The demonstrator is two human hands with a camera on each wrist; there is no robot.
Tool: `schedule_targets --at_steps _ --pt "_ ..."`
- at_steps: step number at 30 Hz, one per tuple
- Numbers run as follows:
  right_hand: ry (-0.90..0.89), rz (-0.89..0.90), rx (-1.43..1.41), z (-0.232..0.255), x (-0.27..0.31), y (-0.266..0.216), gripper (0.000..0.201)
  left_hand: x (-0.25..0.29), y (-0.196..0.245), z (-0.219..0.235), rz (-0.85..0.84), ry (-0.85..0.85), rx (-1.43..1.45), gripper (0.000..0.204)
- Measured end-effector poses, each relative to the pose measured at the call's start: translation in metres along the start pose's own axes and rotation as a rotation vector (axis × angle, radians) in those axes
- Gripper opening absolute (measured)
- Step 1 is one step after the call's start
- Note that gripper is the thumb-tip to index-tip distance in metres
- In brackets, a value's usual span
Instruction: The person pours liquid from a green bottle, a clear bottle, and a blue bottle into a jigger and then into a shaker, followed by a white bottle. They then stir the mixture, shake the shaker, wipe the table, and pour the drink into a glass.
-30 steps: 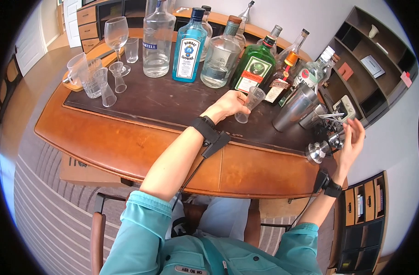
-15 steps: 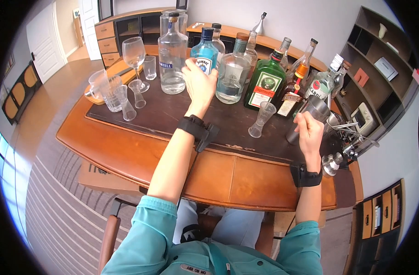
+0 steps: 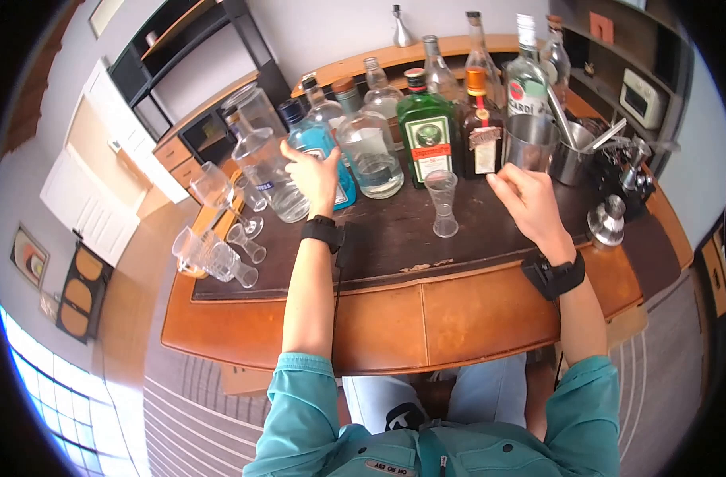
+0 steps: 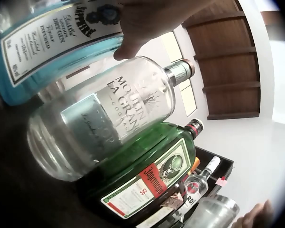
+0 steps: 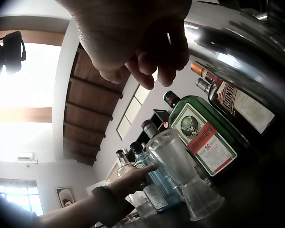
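Observation:
My left hand [image 3: 317,181] is at the front of a blue gin bottle [image 3: 345,189], thumb and index finger spread. In the left wrist view the thumb tip overlaps the upper label of the gin bottle [image 4: 42,47]; the other fingers are largely hidden. The bottle stands in the row on the table. My right hand [image 3: 530,205] hovers in front of a steel shaker tin [image 3: 530,141], its fingers loosely bent around nothing. To its left a clear hourglass-shaped jigger [image 3: 443,208] stands upright.
A cognac bottle [image 3: 375,171], a green Jägermeister bottle [image 3: 426,139] and an orange-capped Cointreau bottle [image 3: 482,143] stand alongside. Glassware, including a wine glass [image 3: 212,187], fills the left side. A metal cup of bar tools [image 3: 571,163] and a silver strainer-topped piece [image 3: 607,221] stand right.
My left hand has released the jigger, which now stands on the table, and moved left to the gin bottle. The right hand came leftward from the bar tools. The head view has turned left.

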State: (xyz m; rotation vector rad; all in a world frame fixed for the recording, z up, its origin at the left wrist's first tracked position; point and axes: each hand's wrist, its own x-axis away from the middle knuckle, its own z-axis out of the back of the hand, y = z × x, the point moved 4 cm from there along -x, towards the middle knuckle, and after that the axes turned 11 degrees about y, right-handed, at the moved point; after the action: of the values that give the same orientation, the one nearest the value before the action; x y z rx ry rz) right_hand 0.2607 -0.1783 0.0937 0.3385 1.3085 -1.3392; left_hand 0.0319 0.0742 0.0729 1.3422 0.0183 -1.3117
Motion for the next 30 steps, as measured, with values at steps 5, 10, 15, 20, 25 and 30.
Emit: schedule_targets --at_steps 5,10,15,20,25,30 --pt "0.062 -0.008 -0.015 0.005 -0.002 0.013 0.027 0.000 -0.001 0.010 -0.044 -0.021 -0.016 0.097" --pt "0.068 -0.089 -0.157 -0.002 0.002 0.021 0.028 0.006 0.000 0.040 -0.114 -0.079 0.039 0.089" --pt "0.029 -0.216 -0.259 -0.007 0.002 0.023 0.033 0.028 0.001 0.077 -0.113 -0.113 0.125 0.087" --pt "-0.093 -0.281 -0.428 -0.041 -0.015 -0.023 0.035 0.046 0.006 0.099 -0.067 -0.144 0.231 0.087" --pt "-0.321 0.090 -0.246 -0.130 -0.079 -0.107 0.036 0.052 0.009 0.098 -0.118 -0.112 0.261 0.094" --pt "-0.379 0.092 0.176 -0.176 -0.117 -0.152 0.052 0.056 0.009 0.097 -0.192 -0.075 0.247 0.101"
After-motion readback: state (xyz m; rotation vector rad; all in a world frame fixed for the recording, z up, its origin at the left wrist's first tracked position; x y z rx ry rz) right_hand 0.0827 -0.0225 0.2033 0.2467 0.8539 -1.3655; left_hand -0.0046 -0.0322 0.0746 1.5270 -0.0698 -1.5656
